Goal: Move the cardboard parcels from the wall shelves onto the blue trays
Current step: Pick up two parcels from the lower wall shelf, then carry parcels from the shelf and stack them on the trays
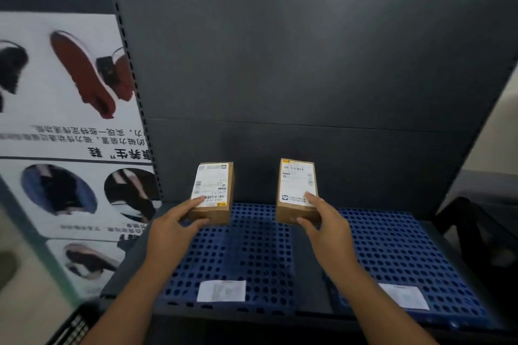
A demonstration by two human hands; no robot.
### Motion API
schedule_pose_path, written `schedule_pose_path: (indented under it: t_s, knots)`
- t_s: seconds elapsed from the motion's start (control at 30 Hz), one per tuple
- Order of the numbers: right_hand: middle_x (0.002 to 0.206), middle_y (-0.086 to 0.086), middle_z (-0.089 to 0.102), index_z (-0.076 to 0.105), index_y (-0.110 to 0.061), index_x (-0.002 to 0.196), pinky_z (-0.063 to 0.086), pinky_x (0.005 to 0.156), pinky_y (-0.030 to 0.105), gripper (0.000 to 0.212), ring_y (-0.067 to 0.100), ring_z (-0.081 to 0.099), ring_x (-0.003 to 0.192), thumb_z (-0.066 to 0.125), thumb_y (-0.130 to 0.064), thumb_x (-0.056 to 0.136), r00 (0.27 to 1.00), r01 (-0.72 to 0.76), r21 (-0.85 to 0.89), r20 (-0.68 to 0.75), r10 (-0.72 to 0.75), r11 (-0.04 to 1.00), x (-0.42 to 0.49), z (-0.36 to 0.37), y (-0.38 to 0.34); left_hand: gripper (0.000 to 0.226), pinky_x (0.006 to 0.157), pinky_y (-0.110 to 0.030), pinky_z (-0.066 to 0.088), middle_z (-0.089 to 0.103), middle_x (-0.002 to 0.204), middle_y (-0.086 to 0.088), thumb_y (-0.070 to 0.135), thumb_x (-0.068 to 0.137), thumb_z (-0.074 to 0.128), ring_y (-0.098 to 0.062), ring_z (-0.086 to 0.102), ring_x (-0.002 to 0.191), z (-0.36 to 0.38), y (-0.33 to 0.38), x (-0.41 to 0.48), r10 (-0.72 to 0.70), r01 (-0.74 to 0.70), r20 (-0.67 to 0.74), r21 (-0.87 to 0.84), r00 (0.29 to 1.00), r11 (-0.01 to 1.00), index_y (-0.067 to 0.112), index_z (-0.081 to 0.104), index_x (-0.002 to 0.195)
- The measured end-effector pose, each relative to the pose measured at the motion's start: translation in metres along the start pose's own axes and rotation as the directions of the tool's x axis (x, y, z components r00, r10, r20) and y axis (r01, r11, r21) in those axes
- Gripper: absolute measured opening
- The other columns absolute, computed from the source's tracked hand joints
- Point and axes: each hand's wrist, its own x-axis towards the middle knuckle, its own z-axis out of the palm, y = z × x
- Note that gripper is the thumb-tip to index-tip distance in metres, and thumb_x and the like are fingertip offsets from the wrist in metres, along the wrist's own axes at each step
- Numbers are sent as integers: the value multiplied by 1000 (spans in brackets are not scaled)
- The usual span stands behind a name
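Two small cardboard parcels with white shipping labels are in my hands. My left hand (175, 221) grips the near end of the left parcel (214, 190), over the far part of the left blue perforated tray (246, 255). My right hand (322, 221) grips the near end of the right parcel (297, 189), above the gap between the left tray and the right blue tray (398, 255). I cannot tell whether the parcels touch the trays or hover just above them.
Both trays lie on a dark grey shelf with a tall grey back panel (308, 64). Each tray carries a white paper label near its front edge (221, 291). A poster with shoes (64, 120) stands to the left. A dark crate (482, 232) is at the right.
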Motion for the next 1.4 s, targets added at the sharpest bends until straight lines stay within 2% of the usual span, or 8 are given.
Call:
schedule_pose_path:
  t_s: [0.23,0.5,0.73,0.87,0.97,1.07,1.23,1.4]
  knots:
    - [140,4,50,52,-26,134,47,103,40,56,18,52,124,72,-11,84,993,-59,-2,107,59,998,19,74,16,52,72,3,41,65,102,13,18,69,85,7,58,87,7,-57,29,-87,85,51,32,995,996,41,67,112]
    - [136,5,55,51,-25,135,48,101,35,56,18,55,120,72,-18,84,977,-97,-140,174,121,985,26,112,32,51,79,1,42,65,111,10,16,70,84,-1,60,92,29,-87,38,-98,91,119,70,988,993,31,69,116]
    - [139,0,51,42,-31,140,45,103,30,60,16,52,121,69,-23,87,963,-98,-193,229,142,976,29,119,36,53,90,-25,51,68,120,-4,14,71,83,-9,61,95,32,-101,36,-132,119,142,95,981,988,33,66,117]
    - [147,-4,43,26,-38,147,42,105,30,74,14,47,127,68,-24,88,952,-100,-207,263,154,973,27,108,32,68,101,-35,45,43,149,-2,20,71,84,-22,51,125,32,-93,35,-151,127,165,151,975,980,38,55,131]
    - [150,-8,36,21,-41,148,36,106,26,74,12,41,131,66,-29,89,967,-99,-211,211,144,972,18,84,27,72,105,-47,41,30,156,3,27,72,83,-24,34,138,33,-67,35,-115,80,178,193,977,978,42,49,134]
    - [154,-10,30,18,-46,147,35,111,34,70,15,35,136,60,-38,92,977,-99,-219,164,136,971,1,47,18,66,111,-51,34,33,155,4,30,75,80,-20,23,144,42,-32,33,-39,3,184,190,982,982,36,52,135]
    - [151,-14,34,21,-50,144,37,109,38,64,13,34,136,57,-44,92,988,-155,-237,-30,153,959,-50,-51,22,60,113,-47,31,40,150,10,35,77,75,-12,24,143,92,70,-1,181,-200,254,48,950,979,37,52,133]
    - [143,-12,44,34,-43,143,39,106,29,59,8,42,129,61,-42,90,943,-241,-253,-289,164,937,-143,-169,33,60,112,-43,32,42,147,13,35,76,74,-10,30,140,148,176,-82,365,-322,403,-171,839,931,37,54,132]
